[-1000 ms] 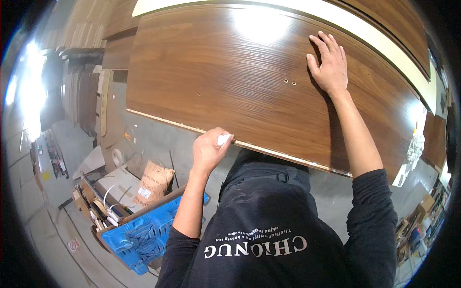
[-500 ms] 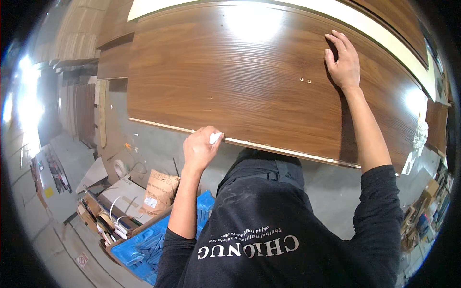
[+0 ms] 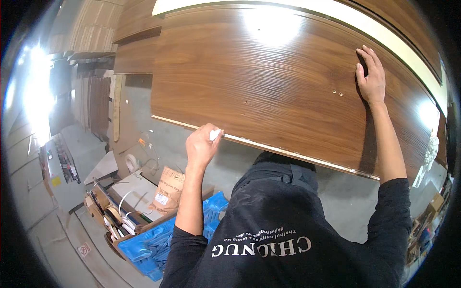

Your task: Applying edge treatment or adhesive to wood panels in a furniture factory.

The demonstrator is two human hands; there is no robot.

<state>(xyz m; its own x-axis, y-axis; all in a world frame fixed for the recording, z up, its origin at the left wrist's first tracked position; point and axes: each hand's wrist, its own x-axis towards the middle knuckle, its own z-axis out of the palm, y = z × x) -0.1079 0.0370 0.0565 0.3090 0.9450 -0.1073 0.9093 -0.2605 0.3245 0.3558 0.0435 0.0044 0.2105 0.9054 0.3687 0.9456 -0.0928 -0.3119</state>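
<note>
A large brown wood-grain panel lies flat before me, its pale front edge running across in front of my body. At that edge, left of the middle, my left hand is closed around a small white wad, which looks like cloth or tissue. Most of the wad is hidden by the fingers. Farther right, my right hand rests on the panel's top with its fingers stretched out and nothing in them. Two small drilled holes sit to the left of this hand.
Crumpled white material hangs at the panel's right end. Below left stands a box with blue plastic, beside a brown paper bag and assorted tools. More brown boards lie at the far left; a pale strip borders the far side.
My left hand has slid left along the panel's front edge with the white wad. My right hand stays at about the same place on the panel. The whole view has shifted.
</note>
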